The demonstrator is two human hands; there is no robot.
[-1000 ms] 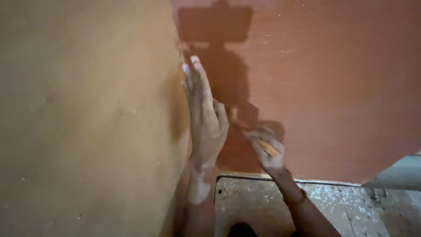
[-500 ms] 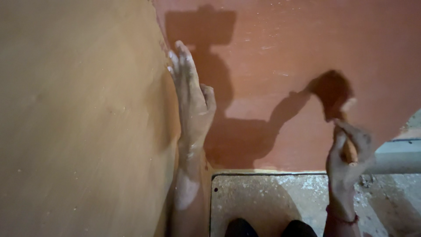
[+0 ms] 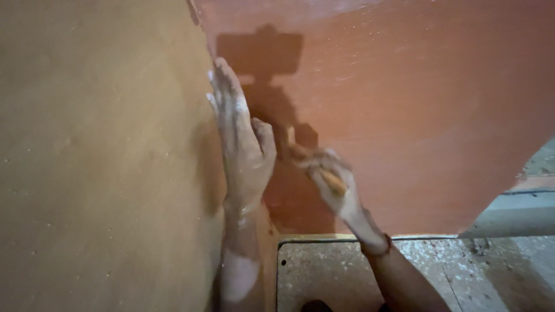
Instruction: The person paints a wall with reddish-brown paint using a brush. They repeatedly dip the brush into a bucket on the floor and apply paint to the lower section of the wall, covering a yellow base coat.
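Observation:
My left hand (image 3: pixel 240 138) lies flat, fingers together and stretched out, against the edge where a tan board (image 3: pixel 98 162) meets a reddish-brown panel (image 3: pixel 404 104). My right hand (image 3: pixel 326 176) is closed around a small tan pad or cloth (image 3: pixel 334 182) and presses it on the reddish panel just right of my left thumb. Both hands and forearms are smeared with pale dust or paste. A thin band circles my right wrist. The shadow of my head camera falls on the panel above the hands.
Below the panel lies a speckled grey floor slab (image 3: pixel 335 271) with a dark seam around it. A pale grey ledge or pipe (image 3: pixel 514 214) runs at the right, beyond the panel's slanted edge. A dark shoe tip (image 3: pixel 315 306) shows at the bottom.
My right hand swung out to the right off the panel, then came back left and now rubs beside my left thumb. My left hand stayed flat on the board edge.

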